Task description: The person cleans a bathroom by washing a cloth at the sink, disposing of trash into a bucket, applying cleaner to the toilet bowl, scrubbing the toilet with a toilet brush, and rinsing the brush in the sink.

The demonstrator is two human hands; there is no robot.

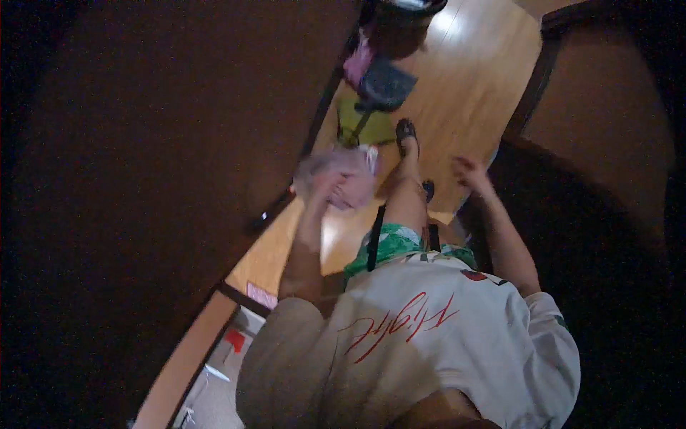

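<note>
A crumpled pale pink cloth or thin bag (356, 187) is in my left hand (329, 185), held out over the floor ahead of my body. Motion blur hides its exact material and how the fingers sit on it. My right hand (470, 172) hangs out to the right of my legs, blurred. Its fingers look loosely bent and slightly apart, with nothing visible in them. Just beyond the pink bundle, a grey-blue dustpan (391, 86) with an upright handle stands near the dark wall. Beside it is a yellow-green flat-sided object (375, 124), kind unclear.
Past the dustpan are a pink bag or cloth (358, 64) and a dark bin-like container (402, 27). Light wooden flooring (471, 80) runs between a dark wall on the left and a dark-framed panel (600, 91) on the right. At lower left, a doorway sill (187, 354) borders a paler floor.
</note>
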